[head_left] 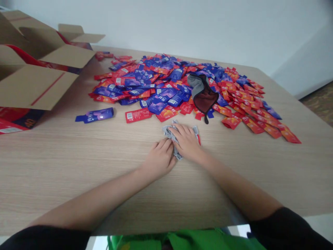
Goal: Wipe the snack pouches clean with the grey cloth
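Note:
Both hands meet near the middle of the table on a crumpled light grey cloth (pixel 168 131). My right hand (pixel 187 143) lies over the cloth, its fingers bent and gripping it. From the other side, my left hand (pixel 160 155) has its fingers curled onto the cloth's lower left edge. A small red edge (pixel 199 139) shows beside my right hand, probably a packet; the rest of it is hidden. Just beyond the hands, a red packet (pixel 138 115) and a blue-purple packet (pixel 97 115) lie flat on the table.
A large heap of red, orange and blue packets (pixel 161 92) spreads across the back of the table (pixel 78 166). On the heap rests a grey and dark maroon fabric piece (pixel 204 93) with black edging. Open cardboard boxes (pixel 39 83) stand at the left, flaps reaching over the table.

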### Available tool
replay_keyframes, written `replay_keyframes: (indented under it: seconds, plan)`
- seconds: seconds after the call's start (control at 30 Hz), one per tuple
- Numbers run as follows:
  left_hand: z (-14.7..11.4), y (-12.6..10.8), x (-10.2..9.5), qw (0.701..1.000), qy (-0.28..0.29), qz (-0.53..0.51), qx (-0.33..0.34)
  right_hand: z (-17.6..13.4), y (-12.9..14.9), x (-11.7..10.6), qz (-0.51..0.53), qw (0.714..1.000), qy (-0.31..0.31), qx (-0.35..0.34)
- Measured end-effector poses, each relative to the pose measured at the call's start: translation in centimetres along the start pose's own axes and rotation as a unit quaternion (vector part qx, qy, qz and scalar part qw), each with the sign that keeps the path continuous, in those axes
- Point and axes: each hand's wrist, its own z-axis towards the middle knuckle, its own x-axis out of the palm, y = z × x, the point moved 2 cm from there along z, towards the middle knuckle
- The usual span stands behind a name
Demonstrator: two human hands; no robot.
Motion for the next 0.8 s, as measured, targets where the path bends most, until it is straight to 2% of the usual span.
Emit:
replay_keyframes:
  seconds: [0.37,0.63,0.8]
  plan:
    - [0.7,-0.4,0.0,0.997,0.053,0.044,0.019,-2.0,-1.8,-0.9,-0.055,0.995,-0.003,0.088]
    - [0.6,-0.4,0.0,0.998,0.053,0.036,0.015,-4.0,-2.9,-1.1,-0.077,0.987,-0.034,0.137]
    - [0.6,-0.7,-0.1,0.997,0.063,0.033,0.025,-5.1,-4.2,-1.4,-0.102,0.982,-0.026,0.158]
